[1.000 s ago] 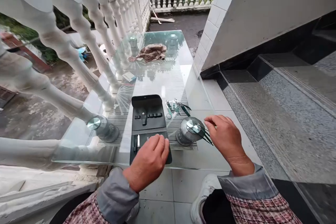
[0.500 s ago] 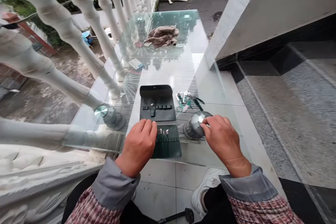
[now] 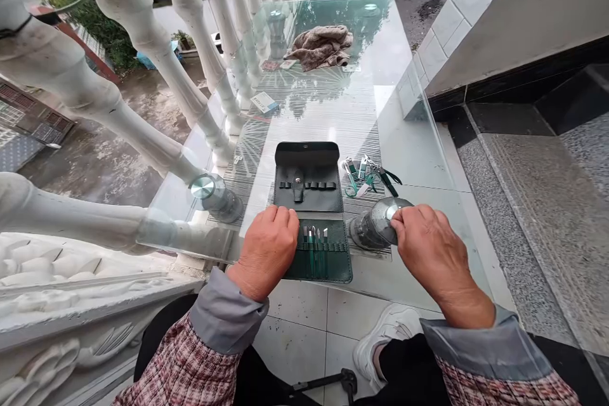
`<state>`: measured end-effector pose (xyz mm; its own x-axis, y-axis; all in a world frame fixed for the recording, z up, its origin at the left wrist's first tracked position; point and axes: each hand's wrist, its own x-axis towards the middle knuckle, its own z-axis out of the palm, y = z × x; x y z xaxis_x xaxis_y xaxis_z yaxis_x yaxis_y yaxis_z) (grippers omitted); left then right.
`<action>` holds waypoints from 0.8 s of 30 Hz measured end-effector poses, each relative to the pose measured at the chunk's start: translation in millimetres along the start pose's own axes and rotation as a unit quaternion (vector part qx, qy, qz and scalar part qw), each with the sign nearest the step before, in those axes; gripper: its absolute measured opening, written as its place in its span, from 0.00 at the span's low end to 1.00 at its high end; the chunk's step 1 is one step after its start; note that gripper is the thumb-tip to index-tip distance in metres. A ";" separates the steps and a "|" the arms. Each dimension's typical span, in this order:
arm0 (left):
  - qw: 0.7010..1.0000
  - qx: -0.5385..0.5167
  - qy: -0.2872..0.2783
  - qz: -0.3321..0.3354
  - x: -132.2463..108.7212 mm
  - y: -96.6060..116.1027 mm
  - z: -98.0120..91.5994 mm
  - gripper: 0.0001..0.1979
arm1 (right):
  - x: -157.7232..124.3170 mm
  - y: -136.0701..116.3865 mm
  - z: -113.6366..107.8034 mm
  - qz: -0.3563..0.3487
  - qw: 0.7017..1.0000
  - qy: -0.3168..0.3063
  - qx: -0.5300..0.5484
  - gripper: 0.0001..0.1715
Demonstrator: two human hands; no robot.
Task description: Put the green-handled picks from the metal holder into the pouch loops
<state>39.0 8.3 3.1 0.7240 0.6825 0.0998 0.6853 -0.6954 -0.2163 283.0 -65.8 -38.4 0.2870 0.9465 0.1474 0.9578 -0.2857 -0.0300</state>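
On the glass table point(image 3: 333, 120) lies the open case point(image 3: 314, 205), my left hand point(image 3: 271, 247) curled at its edge, my right hand point(image 3: 431, 254) pinched; what either holds, I can't tell. Likely I'm slotting slim tools point(image 3: 313, 250); next calls for steady aim.

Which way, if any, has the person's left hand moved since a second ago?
Yes, leftward: the left hand is now nearer the front-left table leg, at the lower left of the open case.

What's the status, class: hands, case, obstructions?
Left hand at open case; right hand near table leg. Slim tools slotted in lower panel. Left hand hides part of panel.
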 end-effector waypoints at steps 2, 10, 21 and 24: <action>1.000 -0.008 -0.001 -0.006 1.0 -0.6 -0.6 0.10 | 1.0 -1.1 -0.8 -0.007 1.000 -0.003 -0.008 0.07; 1.000 0.004 0.002 0.008 2.1 -0.4 -0.6 0.10 | 4.3 -0.7 -5.5 0.020 0.999 0.008 0.038 0.08; 1.000 0.014 -0.008 0.016 -2.7 0.3 0.8 0.10 | 20.6 6.4 -3.4 0.192 0.838 -0.024 0.510 0.17; 1.000 0.015 -0.020 0.009 -2.7 -0.5 0.9 0.10 | 24.0 1.9 -3.2 0.195 0.802 -0.059 0.562 0.23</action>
<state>36.6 7.0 2.1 0.7321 0.6788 0.0565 0.6690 -0.7010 -0.2470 291.7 -44.1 -31.8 0.5038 0.8442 -0.1829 0.1834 -0.3114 -0.9324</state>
